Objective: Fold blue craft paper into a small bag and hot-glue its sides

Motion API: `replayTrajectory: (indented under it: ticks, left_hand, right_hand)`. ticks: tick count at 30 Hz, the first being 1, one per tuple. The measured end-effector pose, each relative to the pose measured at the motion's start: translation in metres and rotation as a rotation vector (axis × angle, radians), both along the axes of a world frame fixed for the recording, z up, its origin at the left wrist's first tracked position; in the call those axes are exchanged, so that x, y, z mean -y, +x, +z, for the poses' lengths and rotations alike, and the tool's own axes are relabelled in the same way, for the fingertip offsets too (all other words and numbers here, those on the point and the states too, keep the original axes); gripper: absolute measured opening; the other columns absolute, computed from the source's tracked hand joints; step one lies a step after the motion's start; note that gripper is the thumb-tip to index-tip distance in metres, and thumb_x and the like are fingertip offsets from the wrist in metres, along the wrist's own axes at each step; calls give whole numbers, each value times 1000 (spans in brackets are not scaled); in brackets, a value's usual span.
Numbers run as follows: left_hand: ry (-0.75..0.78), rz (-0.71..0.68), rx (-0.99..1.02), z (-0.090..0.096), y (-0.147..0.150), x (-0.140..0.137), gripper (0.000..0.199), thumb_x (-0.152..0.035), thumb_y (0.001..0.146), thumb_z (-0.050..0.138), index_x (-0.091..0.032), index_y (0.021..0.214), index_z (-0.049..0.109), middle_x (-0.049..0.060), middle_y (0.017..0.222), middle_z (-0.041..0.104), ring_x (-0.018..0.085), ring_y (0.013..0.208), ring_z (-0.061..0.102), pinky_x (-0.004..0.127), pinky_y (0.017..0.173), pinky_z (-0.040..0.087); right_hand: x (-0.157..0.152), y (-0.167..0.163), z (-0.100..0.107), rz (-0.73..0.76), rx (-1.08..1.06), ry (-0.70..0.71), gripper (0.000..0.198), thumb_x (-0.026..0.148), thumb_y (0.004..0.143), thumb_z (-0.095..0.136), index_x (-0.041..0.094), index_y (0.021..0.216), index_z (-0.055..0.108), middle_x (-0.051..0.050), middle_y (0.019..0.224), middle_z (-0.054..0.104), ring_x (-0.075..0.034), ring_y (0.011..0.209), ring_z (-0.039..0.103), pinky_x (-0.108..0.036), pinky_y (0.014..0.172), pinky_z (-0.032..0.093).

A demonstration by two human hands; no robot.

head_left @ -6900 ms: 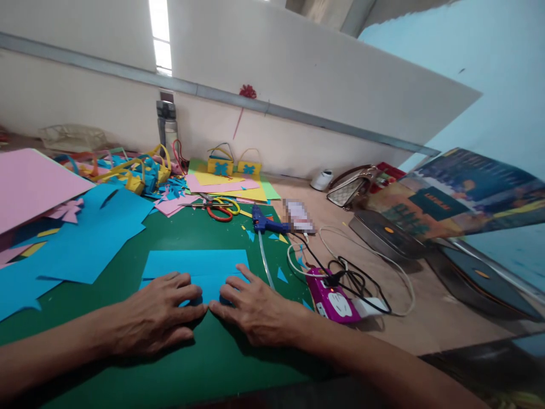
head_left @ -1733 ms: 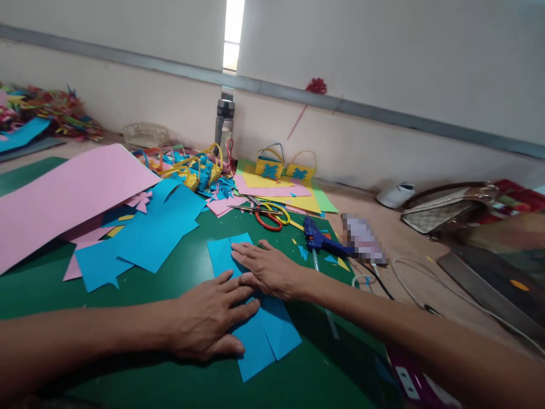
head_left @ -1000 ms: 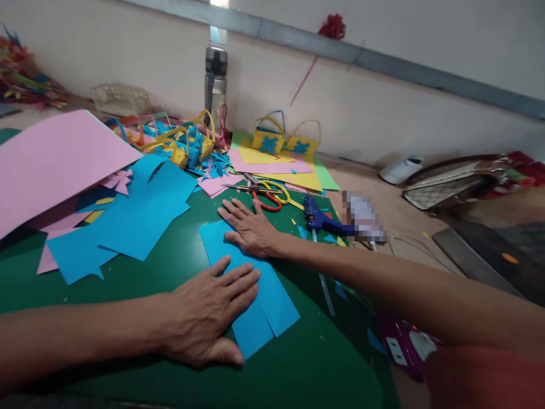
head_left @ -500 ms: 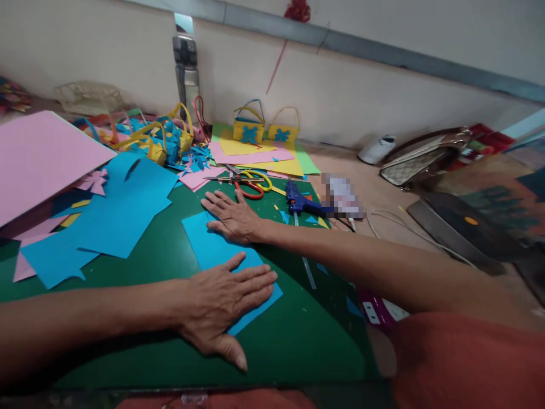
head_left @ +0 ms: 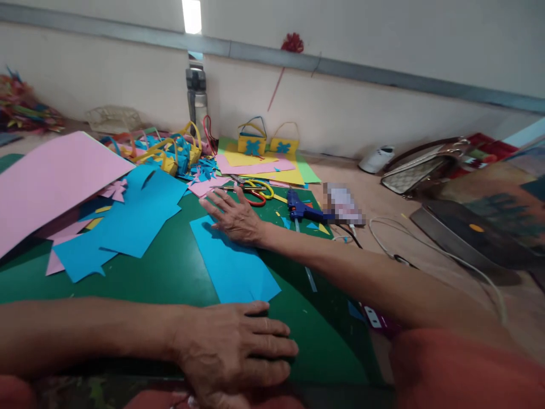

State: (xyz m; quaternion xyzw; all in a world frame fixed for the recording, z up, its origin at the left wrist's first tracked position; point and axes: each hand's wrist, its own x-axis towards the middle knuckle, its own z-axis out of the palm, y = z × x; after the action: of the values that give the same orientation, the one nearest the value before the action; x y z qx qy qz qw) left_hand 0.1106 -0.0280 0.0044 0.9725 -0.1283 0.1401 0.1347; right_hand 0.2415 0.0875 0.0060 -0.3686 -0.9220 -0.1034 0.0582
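Observation:
A blue sheet of paper lies flat on the green board in front of me. My right hand rests over its far end, fingers spread and holding nothing. Below the near edge of the sheet is my left hand, palm down with its fingers stretched out; its thumb is partly cut off by the frame. Just beyond my right hand lie scissors with yellow handles and others with red handles. To the right of them is a blue glue gun.
Larger blue paper and pink sheets cover the left side. Behind them is a pile of small paper bags. Two yellow bags with blue cutouts stand at the back. A white cable and a handbag are right.
My left hand has slid off the blue sheet toward me, uncovering its near part. My right hand stays on the far end. The view has tilted up slightly.

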Motion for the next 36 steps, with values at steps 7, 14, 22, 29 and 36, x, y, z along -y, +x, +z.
replayTrajectory:
  ticks: [7, 14, 22, 29, 36]
  left_hand:
    - [-47, 423, 300, 0, -49, -33, 16, -16, 91, 45, -12, 98, 59, 12, 94, 68, 19, 82, 60, 30, 71, 49]
    - [109, 546, 148, -24, -58, -45, 21, -21, 94, 42, -15, 90, 62, 9, 93, 64, 18, 80, 54, 31, 73, 45]
    - [155, 581, -110, -14, -47, -44, 36, -42, 94, 36, -21, 117, 54, 9, 96, 54, 22, 82, 48, 35, 73, 40]
    - [204, 615, -182, -12, -40, -41, 35, -42, 94, 35, -23, 120, 50, 8, 93, 51, 22, 79, 46, 34, 70, 38]
    - [191, 574, -192, 1, -25, -44, 24, -32, 89, 51, -17, 107, 54, 12, 115, 50, 26, 96, 48, 35, 75, 39]
  right_hand:
    - [59, 13, 58, -220, -169, 17, 55, 30, 90, 49, 6, 138, 33, -19, 124, 57, -28, 112, 52, -41, 92, 34]
    - [163, 25, 27, -286, 87, -58, 52, 33, 85, 57, 8, 130, 45, -17, 108, 65, -27, 93, 61, -37, 75, 46]
    - [181, 18, 4, -287, 300, 144, 35, 10, 86, 44, 10, 119, 55, -19, 113, 63, -27, 93, 63, -34, 65, 53]
    - [161, 22, 12, -363, 222, 171, 40, 6, 88, 38, 11, 125, 51, -16, 98, 67, -24, 80, 64, -34, 65, 49]
    - [124, 43, 22, -650, -188, -178, 52, 13, 84, 47, 12, 135, 42, -15, 97, 69, -29, 81, 66, -36, 67, 48]
